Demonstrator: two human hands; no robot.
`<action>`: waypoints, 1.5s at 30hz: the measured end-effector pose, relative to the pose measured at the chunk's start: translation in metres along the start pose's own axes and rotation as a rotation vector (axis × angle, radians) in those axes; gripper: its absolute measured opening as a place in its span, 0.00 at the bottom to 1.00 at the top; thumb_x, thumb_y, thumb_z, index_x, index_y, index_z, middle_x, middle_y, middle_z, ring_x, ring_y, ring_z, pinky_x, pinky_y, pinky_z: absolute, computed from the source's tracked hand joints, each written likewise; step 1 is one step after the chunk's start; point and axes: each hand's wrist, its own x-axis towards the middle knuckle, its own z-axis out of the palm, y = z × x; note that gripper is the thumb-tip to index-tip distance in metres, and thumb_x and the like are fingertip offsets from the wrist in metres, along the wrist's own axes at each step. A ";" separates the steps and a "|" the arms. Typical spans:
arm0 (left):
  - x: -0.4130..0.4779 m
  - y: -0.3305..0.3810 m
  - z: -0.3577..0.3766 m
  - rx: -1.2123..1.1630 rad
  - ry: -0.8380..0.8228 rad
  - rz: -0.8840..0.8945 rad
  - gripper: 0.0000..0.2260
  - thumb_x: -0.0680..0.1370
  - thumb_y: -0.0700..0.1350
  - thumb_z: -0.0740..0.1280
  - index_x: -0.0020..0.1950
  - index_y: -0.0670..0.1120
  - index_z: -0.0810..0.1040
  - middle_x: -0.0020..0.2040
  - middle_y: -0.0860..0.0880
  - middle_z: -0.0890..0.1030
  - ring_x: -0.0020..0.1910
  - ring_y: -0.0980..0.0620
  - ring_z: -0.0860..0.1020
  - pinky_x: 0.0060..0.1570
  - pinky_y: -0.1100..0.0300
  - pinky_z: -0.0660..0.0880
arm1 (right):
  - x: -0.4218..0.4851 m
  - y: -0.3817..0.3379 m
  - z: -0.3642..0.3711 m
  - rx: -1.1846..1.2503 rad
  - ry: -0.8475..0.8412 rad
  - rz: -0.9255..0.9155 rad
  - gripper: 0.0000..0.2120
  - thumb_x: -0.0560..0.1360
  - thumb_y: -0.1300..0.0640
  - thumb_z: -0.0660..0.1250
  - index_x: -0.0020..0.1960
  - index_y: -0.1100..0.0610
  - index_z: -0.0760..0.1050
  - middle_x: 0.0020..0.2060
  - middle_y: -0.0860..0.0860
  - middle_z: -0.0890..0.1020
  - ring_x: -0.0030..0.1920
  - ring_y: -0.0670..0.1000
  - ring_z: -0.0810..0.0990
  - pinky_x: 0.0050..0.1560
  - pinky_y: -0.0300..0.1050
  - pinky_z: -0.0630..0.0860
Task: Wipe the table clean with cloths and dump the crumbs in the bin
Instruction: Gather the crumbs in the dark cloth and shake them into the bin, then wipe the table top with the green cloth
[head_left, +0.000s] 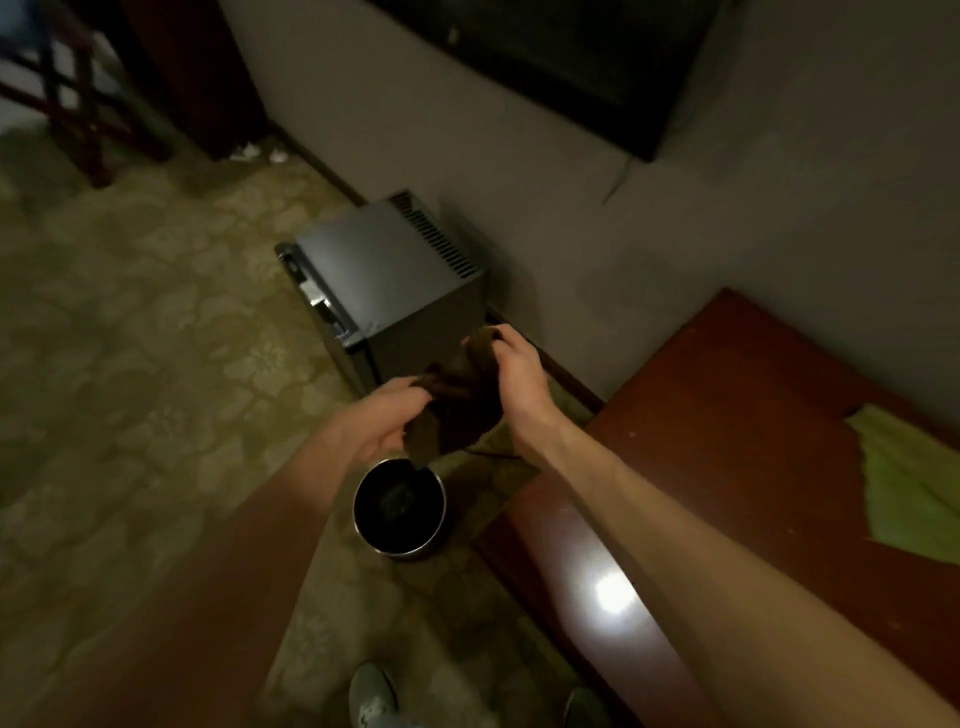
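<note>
A dark brown cloth (462, 405) hangs bunched between both hands, above a round metal bin (400, 509) with a dark inside that stands on the floor. My left hand (387, 421) grips the cloth's left side. My right hand (514, 376) grips its upper right edge. The cloth's lower corner dangles just over the bin's rim. The reddish-brown wooden table (727, 441) is to the right, with a green cloth (914, 483) lying on it near the right edge.
A grey box-shaped appliance (384, 275) stands on the floor against the wall behind the bin. The floor has a patterned beige carpet (130, 338). A dark screen (571, 57) hangs on the wall above. My shoes (371, 696) show at the bottom.
</note>
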 end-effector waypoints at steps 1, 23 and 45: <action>-0.013 0.026 0.019 -0.029 -0.011 0.023 0.10 0.84 0.38 0.66 0.64 0.44 0.82 0.55 0.39 0.87 0.53 0.42 0.87 0.53 0.48 0.85 | -0.008 -0.016 -0.020 -0.034 0.003 -0.037 0.12 0.82 0.64 0.57 0.47 0.56 0.77 0.46 0.54 0.81 0.48 0.50 0.80 0.52 0.44 0.77; -0.098 0.155 0.404 0.063 -0.420 -0.078 0.15 0.82 0.41 0.70 0.67 0.51 0.76 0.62 0.43 0.82 0.61 0.43 0.82 0.58 0.45 0.82 | -0.132 -0.026 -0.369 -0.378 0.715 -0.042 0.08 0.79 0.66 0.63 0.46 0.53 0.72 0.42 0.50 0.79 0.41 0.49 0.76 0.42 0.44 0.68; 0.170 0.163 0.424 0.753 -0.032 0.426 0.17 0.85 0.46 0.67 0.73 0.46 0.77 0.69 0.39 0.77 0.67 0.38 0.77 0.65 0.54 0.73 | -0.061 0.090 -0.480 -1.042 0.560 0.513 0.32 0.84 0.40 0.58 0.84 0.48 0.52 0.83 0.51 0.55 0.80 0.62 0.55 0.78 0.63 0.58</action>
